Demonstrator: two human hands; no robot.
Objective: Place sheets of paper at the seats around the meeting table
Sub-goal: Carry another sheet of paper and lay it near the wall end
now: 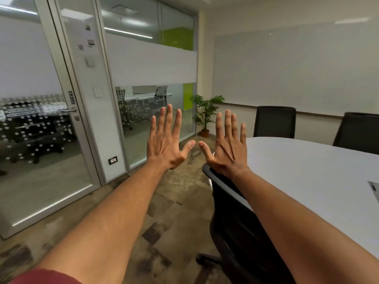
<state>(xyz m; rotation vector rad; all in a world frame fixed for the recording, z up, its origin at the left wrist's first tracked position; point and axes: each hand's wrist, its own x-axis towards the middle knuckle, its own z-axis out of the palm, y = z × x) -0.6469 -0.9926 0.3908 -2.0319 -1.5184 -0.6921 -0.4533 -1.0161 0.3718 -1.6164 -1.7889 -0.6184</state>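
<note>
Paper point(373, 190) at table point(307, 167) edge

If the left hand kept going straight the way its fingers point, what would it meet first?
Probably nothing close: the left hand is open and holds nothing, and the first thing in its line looks like the glass wall, though depth is unclear.

A white oval meeting table point(307, 173) bears one sheet of paper point(373, 190) at its right edge.
</note>
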